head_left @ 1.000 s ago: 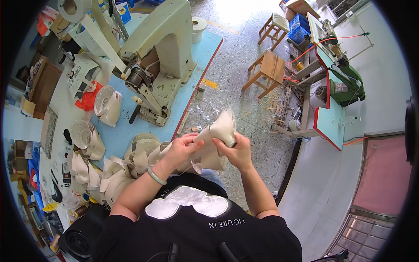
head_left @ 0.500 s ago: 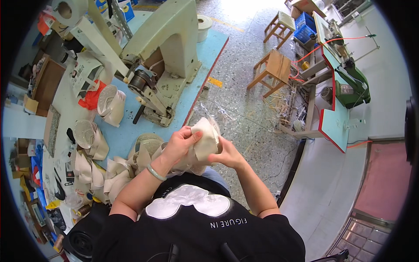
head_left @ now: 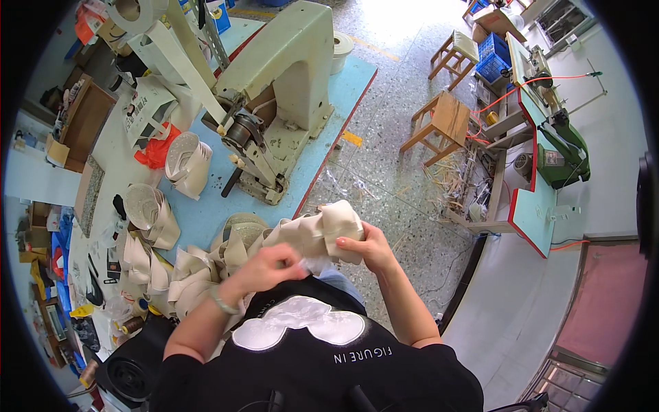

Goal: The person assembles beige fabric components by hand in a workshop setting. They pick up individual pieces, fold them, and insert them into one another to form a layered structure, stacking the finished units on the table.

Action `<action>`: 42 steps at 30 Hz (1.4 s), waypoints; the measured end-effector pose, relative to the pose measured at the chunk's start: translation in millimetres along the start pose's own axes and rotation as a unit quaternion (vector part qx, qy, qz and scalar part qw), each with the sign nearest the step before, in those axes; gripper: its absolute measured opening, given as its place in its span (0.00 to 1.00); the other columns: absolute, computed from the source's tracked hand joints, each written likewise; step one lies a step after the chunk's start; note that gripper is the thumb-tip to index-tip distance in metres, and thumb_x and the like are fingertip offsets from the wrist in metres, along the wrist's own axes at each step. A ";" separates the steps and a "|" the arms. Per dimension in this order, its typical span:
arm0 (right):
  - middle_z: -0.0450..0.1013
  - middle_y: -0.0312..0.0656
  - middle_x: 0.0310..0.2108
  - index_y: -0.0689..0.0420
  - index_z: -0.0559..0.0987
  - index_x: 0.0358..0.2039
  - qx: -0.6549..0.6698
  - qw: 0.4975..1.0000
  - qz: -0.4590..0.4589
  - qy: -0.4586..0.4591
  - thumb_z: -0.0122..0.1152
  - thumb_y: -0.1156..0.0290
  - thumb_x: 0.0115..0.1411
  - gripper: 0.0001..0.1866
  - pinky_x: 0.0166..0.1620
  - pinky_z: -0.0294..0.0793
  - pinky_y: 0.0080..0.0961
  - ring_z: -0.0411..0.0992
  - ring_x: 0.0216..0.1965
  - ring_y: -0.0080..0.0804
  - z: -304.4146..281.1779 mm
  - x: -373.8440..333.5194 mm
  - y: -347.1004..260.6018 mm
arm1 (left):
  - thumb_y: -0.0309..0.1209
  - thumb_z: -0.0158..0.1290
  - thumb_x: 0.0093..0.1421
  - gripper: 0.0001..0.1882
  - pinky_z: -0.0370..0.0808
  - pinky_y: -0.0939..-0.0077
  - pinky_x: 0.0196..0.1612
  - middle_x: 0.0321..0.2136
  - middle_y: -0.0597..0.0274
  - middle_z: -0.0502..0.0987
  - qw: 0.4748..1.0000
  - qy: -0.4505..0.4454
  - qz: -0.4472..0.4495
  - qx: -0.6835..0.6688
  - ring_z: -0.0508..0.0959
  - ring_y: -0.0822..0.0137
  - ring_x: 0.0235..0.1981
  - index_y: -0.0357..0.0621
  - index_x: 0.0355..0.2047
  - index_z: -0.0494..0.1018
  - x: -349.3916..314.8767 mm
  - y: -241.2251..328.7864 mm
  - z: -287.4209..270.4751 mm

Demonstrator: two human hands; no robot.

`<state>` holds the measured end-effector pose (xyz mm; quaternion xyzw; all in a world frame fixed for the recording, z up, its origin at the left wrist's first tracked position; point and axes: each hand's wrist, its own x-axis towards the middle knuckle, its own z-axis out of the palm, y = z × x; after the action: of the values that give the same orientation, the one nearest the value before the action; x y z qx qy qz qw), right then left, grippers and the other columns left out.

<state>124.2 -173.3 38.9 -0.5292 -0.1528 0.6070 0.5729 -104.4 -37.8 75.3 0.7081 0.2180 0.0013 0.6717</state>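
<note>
In front of my lap, my right hand (head_left: 371, 248) grips a cream shoe upper (head_left: 341, 225), thumb on its near face and fingers behind it. It looks like stiff, folded sheet material with a rounded end. My left hand (head_left: 272, 266) is apart from that piece, to its left and nearer my body. Its fingers are curled in and a little blurred; whatever they hold, if anything, is hidden. More cream uppers (head_left: 195, 278) lie heaped left of my left forearm. Two nested bundles of curved cream pieces, a near one (head_left: 159, 223) and a far one (head_left: 189, 168), stand on the table.
A cream industrial machine (head_left: 288, 75) with a white tape strip (head_left: 182, 58) stands on the blue-topped table (head_left: 350, 89). A red plastic bag (head_left: 156, 147) lies beside the bundles. Across the floor are wooden stools (head_left: 443, 120) and a bench carrying a green machine (head_left: 563, 154).
My left hand has let go of the upper and moved down and left. My right hand keeps hold of the upper, which is turned differently. The whole view has shifted slightly.
</note>
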 end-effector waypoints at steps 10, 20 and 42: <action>0.75 0.39 0.43 0.62 0.73 0.49 -0.004 0.995 -0.005 -0.100 0.72 0.76 0.45 0.28 0.49 0.72 0.26 0.73 0.44 0.27 6.5 3.1 -9.4 | 0.48 0.61 0.50 0.27 0.65 0.62 0.55 0.44 0.56 0.74 0.896 0.150 0.106 0.403 0.69 0.53 0.50 0.40 0.43 0.75 -4.1 -3.1 -39.8; 0.77 0.41 0.37 0.64 0.77 0.44 -0.184 0.971 -0.030 0.151 0.77 0.64 0.43 0.29 0.42 0.75 0.25 0.75 0.37 0.27 21.2 0.6 4.8 | 0.36 0.65 0.51 0.10 0.62 0.71 0.53 0.43 0.63 0.69 0.961 0.163 -0.003 -0.224 0.66 0.66 0.49 0.42 0.27 0.80 28.8 -49.9 27.4; 0.76 0.41 0.41 0.64 0.73 0.47 -0.045 0.987 -0.102 0.112 0.75 0.73 0.44 0.29 0.45 0.75 0.24 0.74 0.40 0.27 68.0 -8.7 27.1 | 0.46 0.55 0.60 0.21 0.63 0.69 0.56 0.52 0.58 0.67 0.975 0.217 -0.018 -0.040 0.66 0.66 0.53 0.38 0.39 0.77 7.5 -58.4 0.1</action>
<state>52.3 -160.1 48.2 -0.6004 -0.1680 0.4748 0.6212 -115.5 -35.3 17.6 0.6591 0.3711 0.1517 0.6363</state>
